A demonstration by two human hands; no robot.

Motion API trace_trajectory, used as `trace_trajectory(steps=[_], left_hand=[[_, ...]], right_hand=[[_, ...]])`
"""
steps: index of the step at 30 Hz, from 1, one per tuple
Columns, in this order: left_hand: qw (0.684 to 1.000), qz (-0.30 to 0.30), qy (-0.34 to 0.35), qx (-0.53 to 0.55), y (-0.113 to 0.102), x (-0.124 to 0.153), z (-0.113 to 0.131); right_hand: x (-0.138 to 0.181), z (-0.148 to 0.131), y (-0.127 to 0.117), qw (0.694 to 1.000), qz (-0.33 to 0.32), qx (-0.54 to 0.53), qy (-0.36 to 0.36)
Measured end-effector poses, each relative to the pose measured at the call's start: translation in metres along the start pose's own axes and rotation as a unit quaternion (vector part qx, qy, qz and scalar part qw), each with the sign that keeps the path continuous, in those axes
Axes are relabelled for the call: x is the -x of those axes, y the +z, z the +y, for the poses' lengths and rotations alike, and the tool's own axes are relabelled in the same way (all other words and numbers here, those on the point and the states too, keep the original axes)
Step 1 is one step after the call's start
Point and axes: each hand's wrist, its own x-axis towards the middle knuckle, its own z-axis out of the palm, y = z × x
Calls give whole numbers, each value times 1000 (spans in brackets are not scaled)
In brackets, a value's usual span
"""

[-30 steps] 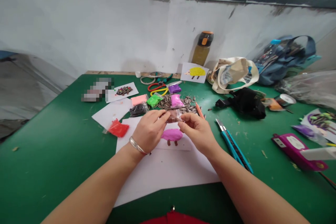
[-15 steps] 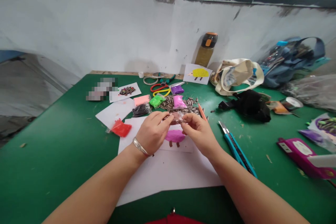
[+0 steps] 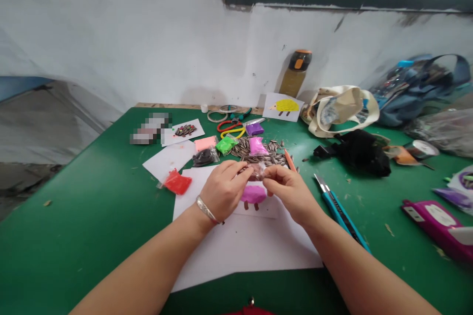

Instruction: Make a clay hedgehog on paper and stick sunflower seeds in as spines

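Note:
My left hand point(image 3: 221, 189) and my right hand point(image 3: 290, 192) meet over a white sheet point(image 3: 244, 241), both pinching a small clear plastic bag point(image 3: 255, 171) with brownish stuff inside. The left wrist wears a silver bangle. Under the hands, on a smaller paper, lies a flat pink clay shape point(image 3: 253, 194) with two brown legs. Just beyond the hands is a heap of sunflower seeds point(image 3: 258, 153), with little bags of pink clay point(image 3: 257, 145), green clay point(image 3: 226, 144), purple clay point(image 3: 254, 129) and black clay point(image 3: 205, 157) around it.
A red clay bag point(image 3: 177, 182) lies left of the sheet. A blue utility knife point(image 3: 342, 211) lies to the right, an orange pencil point(image 3: 290, 160) near the seeds. Scissors point(image 3: 231, 127), a bottle point(image 3: 295, 73), a yellow hedgehog card point(image 3: 284, 106), bags and a purple case point(image 3: 438, 221) stand farther off on the green table point(image 3: 74, 216).
The camera has shifted, so everything sits slightly to the right and lower in view. Both hands stay together on the small bag, fingers working at it, right fingers pinched tighter.

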Motion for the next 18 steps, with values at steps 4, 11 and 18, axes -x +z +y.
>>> trace_trajectory(steps=[4,11,18], left_hand=[[1000,3,-1,-1,-1,-1,-1],[1000,18,-9,-2,-2,-2,-2],[1000,-1,-18,24,0,-2,-2]], right_hand=[[0,-2,1,1000,6,11,-1],[0,-1,-2,998,41,44,-7],[-2,-1,0,1000,21,7,7]])
